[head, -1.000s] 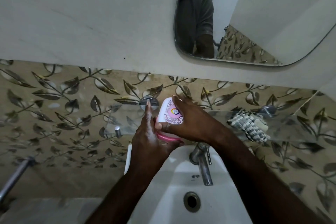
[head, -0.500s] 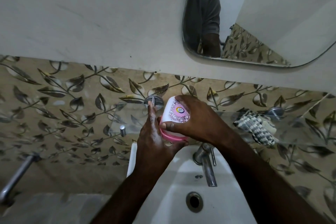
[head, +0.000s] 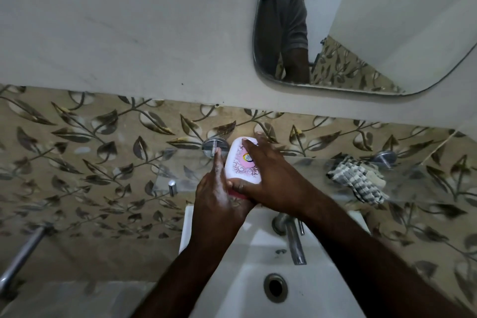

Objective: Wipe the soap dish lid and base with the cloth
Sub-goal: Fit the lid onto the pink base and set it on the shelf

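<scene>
Both hands hold the soap dish above the sink's back edge, in front of the glass shelf. Its white lid [head: 238, 166] has a pink floral print and sits over a pink base [head: 238, 195], of which only a sliver shows. My right hand [head: 268, 178] grips the lid from above, fingers over its top and thumb on the near edge. My left hand [head: 216, 193] cups the dish from the left and below, index finger straight along its side. The checked black-and-white cloth [head: 357, 181] lies bunched on the shelf to the right, apart from both hands.
A glass shelf [head: 180, 175] on chrome mounts runs along the leaf-patterned tiles. Below are the white sink [head: 322, 297], its chrome tap [head: 293, 235] and drain [head: 275, 288]. A metal rail [head: 23, 255] sticks out at left. A mirror [head: 374, 20] hangs upper right.
The dish sits slightly higher in view as the camera shifts. My right fingers have slid further over the lid's top. The cloth has not moved.
</scene>
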The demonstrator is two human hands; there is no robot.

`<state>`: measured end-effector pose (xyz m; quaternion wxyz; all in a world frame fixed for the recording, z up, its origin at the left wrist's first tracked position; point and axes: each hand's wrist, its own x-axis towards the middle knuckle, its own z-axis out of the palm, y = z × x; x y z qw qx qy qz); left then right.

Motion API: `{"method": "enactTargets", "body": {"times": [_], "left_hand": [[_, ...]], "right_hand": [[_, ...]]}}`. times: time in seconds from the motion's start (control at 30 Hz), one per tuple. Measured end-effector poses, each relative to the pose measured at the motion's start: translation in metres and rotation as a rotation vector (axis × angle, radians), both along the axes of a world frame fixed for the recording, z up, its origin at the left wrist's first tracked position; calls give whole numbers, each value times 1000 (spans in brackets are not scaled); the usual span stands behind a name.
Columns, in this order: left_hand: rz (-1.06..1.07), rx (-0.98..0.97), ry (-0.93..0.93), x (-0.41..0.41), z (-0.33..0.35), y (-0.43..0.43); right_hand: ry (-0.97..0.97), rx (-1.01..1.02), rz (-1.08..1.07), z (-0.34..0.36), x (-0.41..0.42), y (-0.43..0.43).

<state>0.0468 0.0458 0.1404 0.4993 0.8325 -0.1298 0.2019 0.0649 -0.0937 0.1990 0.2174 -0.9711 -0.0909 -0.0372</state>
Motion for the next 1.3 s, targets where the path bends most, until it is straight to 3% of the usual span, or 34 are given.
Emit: {"method": "enactTargets", "body": {"times": [0.13, 0.23, 0.67, 1.3], "left_hand": [[1, 28, -39, 3, -4, 4], [-6, 54, -44, 1, -8, 6], [-19, 137, -153, 3, -11, 5], [-34, 123, -231, -3, -18, 9]], "right_hand": [[-200, 280, -97, -17, -14, 8], [-232, 376, -133, -24, -17, 9], [-66, 182, 60, -19, -16, -22], [-225, 163, 95, -18, -24, -28]]}}
